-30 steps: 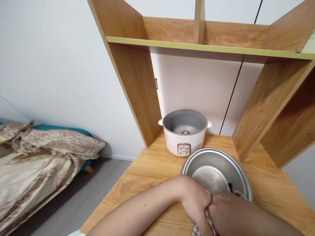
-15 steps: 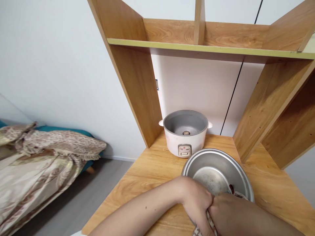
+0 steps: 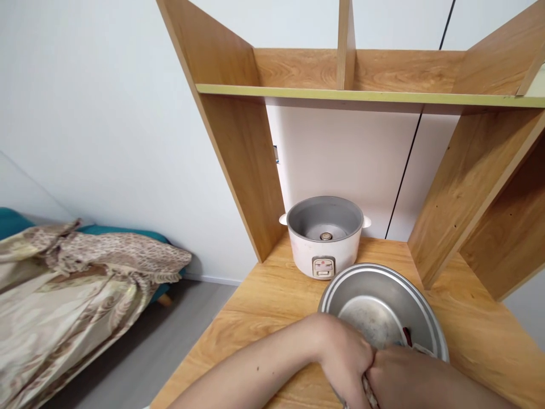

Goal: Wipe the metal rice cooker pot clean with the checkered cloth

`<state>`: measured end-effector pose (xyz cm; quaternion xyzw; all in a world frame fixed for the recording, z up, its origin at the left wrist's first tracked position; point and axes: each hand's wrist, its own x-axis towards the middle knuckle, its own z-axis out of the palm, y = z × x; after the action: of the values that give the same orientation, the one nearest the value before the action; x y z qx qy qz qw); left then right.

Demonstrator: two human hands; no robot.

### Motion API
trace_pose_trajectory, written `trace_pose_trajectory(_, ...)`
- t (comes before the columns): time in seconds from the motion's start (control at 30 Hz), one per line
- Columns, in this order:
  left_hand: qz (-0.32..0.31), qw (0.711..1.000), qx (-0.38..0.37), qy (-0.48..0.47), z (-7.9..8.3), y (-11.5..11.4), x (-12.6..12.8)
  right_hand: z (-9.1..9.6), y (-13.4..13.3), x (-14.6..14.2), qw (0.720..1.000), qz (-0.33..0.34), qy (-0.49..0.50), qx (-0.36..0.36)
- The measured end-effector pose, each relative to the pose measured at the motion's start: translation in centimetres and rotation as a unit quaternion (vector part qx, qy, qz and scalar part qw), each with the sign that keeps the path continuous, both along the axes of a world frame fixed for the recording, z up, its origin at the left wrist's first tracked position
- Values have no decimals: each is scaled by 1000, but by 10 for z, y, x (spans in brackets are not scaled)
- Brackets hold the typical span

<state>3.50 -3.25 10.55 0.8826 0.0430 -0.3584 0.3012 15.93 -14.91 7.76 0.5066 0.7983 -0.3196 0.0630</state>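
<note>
My left hand (image 3: 348,359) is bent at the wrist over the near rim of a round metal inner pot (image 3: 385,279), fingers closed on a brown-and-white patterned cloth (image 3: 369,392). Pressed against it, my right hand (image 3: 394,369) is also closed at the cloth; its fingertips are mostly hidden. Only a strip of the cloth shows between the hands. Inside the pot, beyond my right hand, a small dark red piece (image 3: 407,335) and a pale edge (image 3: 423,350) show; I cannot tell what they belong to. My forearms hide the pot's near side.
A white rice cooker body (image 3: 326,253) without a lid stands behind the pot, close to it. Wooden shelf uprights (image 3: 234,165) flank the wooden desktop (image 3: 255,304), with a shelf (image 3: 361,95) above. At the left is a teal sofa (image 3: 128,230) under a patterned cover (image 3: 123,255).
The whole view has shifted slightly, so things sit a little lower and further right. My hands stay together at the pot's near rim, and less of the cloth shows between them.
</note>
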Motion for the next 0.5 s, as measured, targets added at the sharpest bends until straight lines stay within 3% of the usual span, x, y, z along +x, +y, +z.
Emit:
trace_pose_trajectory(0.1, -6, 1000, -11, 7, -6, 1, 1, 1, -2, 1, 1000, -12, 9, 9)
trace_pose_trajectory(0.3, 7, 999, -32, -34, -10, 2, -1, 1, -2, 1, 998, 48, -11, 41)
trace_pose_trajectory(0.5, -29, 999, -4, -13, -3, 1, 2, 9, -5, 3, 999, -18, 39, -6)
